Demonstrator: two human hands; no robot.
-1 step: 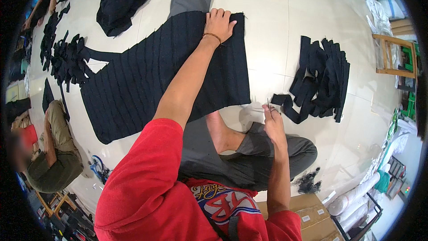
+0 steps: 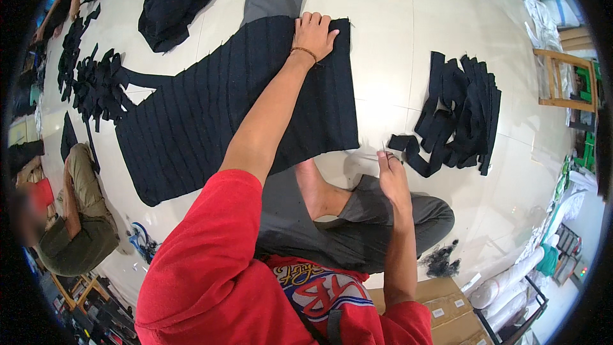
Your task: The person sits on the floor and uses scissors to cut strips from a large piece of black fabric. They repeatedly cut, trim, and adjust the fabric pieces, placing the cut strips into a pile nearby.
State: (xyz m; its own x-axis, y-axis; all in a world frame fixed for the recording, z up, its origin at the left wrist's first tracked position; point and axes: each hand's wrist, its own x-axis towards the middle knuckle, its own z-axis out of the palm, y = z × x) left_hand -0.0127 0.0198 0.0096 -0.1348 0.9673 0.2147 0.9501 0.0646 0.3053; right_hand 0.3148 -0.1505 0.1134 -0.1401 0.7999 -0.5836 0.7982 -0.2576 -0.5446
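My left hand (image 2: 313,35) lies on the far edge of a wide black cloth (image 2: 211,96), its fingers spread and pressing down. Parallel seams or strip lines run across this cloth, which rests on the floor and partly over my leg. My right hand (image 2: 393,179) is closed around a pair of scissors (image 2: 369,154), just past the cloth's near right corner. Their thin blades point left, toward that corner, apart from the cloth. To the right of the scissors lies a heap of cut black fabric strips (image 2: 463,115), one of them curling toward my right hand.
More black scraps (image 2: 99,89) and a black fabric pile (image 2: 182,3) lie at the far left. Another person (image 2: 80,217) sits on the left. A cardboard box (image 2: 440,310) is near my right elbow, with dark lint (image 2: 442,260) beside it. A wooden stool (image 2: 565,80) stands far right.
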